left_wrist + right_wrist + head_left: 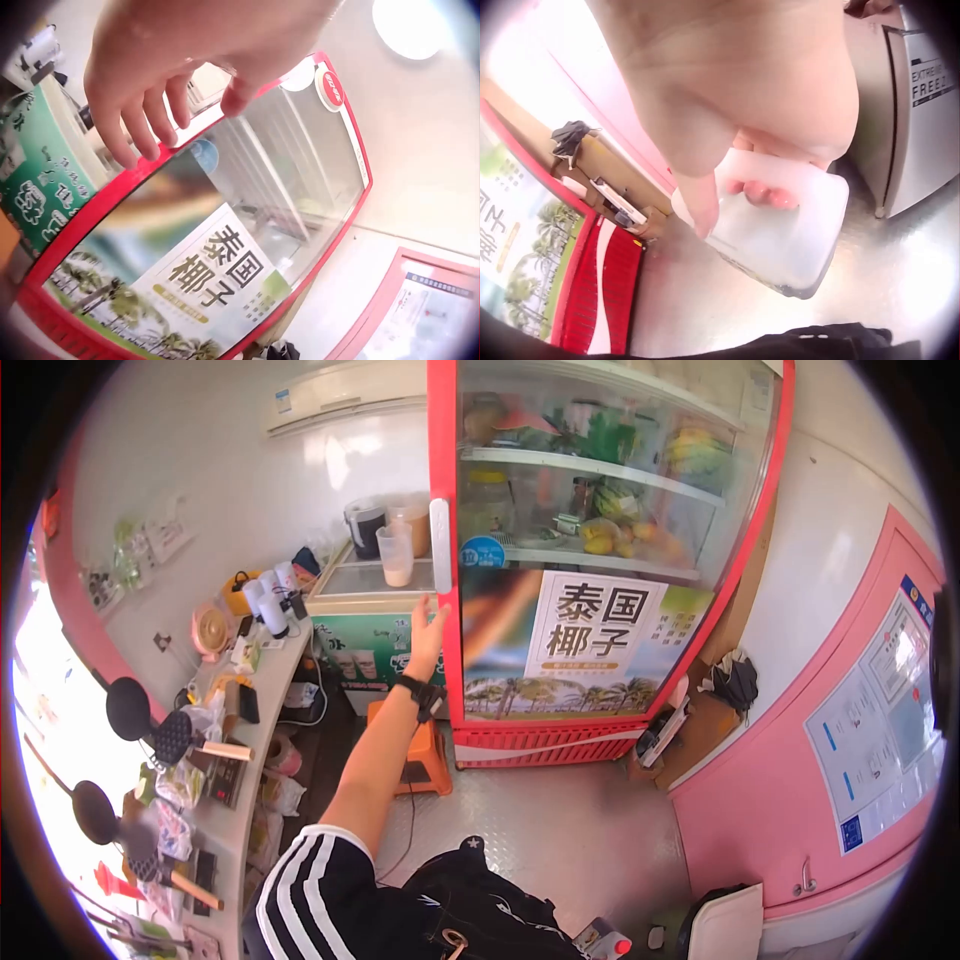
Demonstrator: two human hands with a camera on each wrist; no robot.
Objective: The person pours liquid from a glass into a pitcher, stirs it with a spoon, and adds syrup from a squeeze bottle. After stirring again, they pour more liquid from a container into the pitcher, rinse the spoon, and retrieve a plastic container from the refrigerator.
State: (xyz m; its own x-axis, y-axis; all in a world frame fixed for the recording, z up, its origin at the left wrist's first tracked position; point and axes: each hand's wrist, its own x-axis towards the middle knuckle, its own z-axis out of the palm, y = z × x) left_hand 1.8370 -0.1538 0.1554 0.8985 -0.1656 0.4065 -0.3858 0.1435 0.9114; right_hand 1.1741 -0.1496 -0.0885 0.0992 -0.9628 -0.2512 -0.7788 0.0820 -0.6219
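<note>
My left hand (428, 638) is raised at the red left edge of a glass-door fridge (448, 660), just below its white door handle (440, 545). From the left wrist, the same hand (180, 67) has loosely bent fingers spread over the red door frame (124, 184), holding nothing; contact with the frame cannot be told. My right hand (742, 97) grips a whitish translucent plastic container (772, 232), its reddish fingertips showing at the container's upper part. That hand is out of sight in the head view.
Left of the fridge, a measuring jug (396, 558) stands on a chest freezer (375, 603). An orange stool (430, 760) is below. A cluttered counter (265, 710) with waffle irons (172, 738) runs along the left. A pink door (740, 790) is at the right.
</note>
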